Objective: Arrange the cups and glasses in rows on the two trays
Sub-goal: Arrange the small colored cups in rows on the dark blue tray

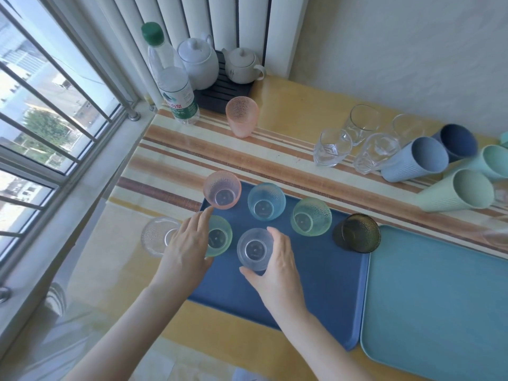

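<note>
On the dark blue tray (324, 287) stand a pink cup (222, 190), a blue cup (266, 201), a green cup (311, 220) and a dark cup (357, 233) in the far row. In the near row are a second green cup (220, 236) and a clear cup (254, 249). My right hand (275, 266) grips the clear cup. My left hand (187, 243) lies over the second green cup with fingers straight. Another clear cup (156, 236) stands off the tray at the left. The light blue tray (439, 303) is bare.
A pink cup (242, 116) stands at the back near a water bottle (171, 78) and two teapots (198, 59). Several clear glasses (357, 141) and ribbed tumblers (450, 171) stand at the far right. A window sill runs along the left.
</note>
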`<state>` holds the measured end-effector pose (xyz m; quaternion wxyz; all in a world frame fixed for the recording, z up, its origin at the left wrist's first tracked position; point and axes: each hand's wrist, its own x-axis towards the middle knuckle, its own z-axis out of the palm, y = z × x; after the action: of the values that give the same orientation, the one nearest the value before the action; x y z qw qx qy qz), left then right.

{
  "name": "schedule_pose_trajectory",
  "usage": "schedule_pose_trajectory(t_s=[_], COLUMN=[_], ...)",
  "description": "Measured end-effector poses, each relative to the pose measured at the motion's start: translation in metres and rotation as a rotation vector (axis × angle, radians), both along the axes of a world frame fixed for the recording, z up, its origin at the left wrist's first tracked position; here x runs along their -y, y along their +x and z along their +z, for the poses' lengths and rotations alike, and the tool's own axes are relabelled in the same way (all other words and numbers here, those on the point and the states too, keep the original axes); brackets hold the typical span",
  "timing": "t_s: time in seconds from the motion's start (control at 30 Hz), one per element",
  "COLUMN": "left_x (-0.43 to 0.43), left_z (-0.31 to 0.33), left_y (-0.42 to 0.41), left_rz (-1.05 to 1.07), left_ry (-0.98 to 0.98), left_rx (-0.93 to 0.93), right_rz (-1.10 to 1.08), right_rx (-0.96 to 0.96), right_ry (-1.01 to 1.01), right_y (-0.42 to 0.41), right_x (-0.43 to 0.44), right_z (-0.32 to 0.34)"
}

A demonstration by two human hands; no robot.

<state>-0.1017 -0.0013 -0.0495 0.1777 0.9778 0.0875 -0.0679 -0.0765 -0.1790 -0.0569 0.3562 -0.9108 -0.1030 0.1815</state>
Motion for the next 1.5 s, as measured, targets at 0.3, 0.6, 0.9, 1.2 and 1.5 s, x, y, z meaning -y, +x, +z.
schedule_pose_trajectory(t_s=[0.3, 0.6, 0.9, 1.2, 1.5], left_x=[0.001, 0.0, -0.005, -0.076, -0.087], left_z=[0.002, -0.001, 0.003, 0.008, -0.02], left_y=[-0.004, -0.003, -0.011, -0.027, -0.033], left_rz=[0.053, 0.033, 0.066, 0.184, 0.08], left_ry=[-0.003, 0.153, 0.086, 0.082, -0.287], left_rx=[0.011, 0.037, 0.045, -0.067, -0.003], right_rz=[-0.024, -0.011, 0.023, 0.061, 0.186], right_rx=[0.004, 0.011, 0.01, 0.28, -0.079], right_ry=[0.0, -0.011, 0.006, 0.005, -0.081], right_y=[-0.002, -0.002, -0.003, 0.152, 0.265], right_x=[0.007, 0.003, 0.007, -0.042, -0.113], right_z=[0.004, 0.0, 0.012, 0.052, 0.026])
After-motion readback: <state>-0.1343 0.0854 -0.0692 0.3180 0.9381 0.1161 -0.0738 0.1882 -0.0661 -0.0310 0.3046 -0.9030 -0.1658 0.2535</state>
